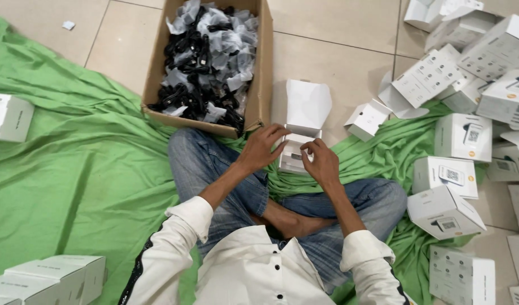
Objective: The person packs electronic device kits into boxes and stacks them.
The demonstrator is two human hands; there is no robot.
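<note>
The floor is pale tile, and a big green cloth (73,158) is spread over it. A person sits cross-legged on the cloth in blue jeans and a white shirt.

Right in front of the knees stands a small white box (298,148) with its lid (304,104) flipped up. The left hand (262,148) is curled on the box's left side, fingers closed on its edge. The right hand (322,162) touches the box's right side, with the fingertips pinched together at the open top. I cannot tell if something small is between them.

The box looks like thin card, so I think it is light and easy to squash. Holding it softly by the two sides seems best. The lid looks bendy at its fold.

Just left of the box, and a bit further from the person, is a brown carton (259,85) full of black cables (203,62) in clear bags. It stands very close to the left hand. To the right of the box lie many more white boxes (457,135), some tipped over. More white boxes (50,277) sit far to the left.
</note>
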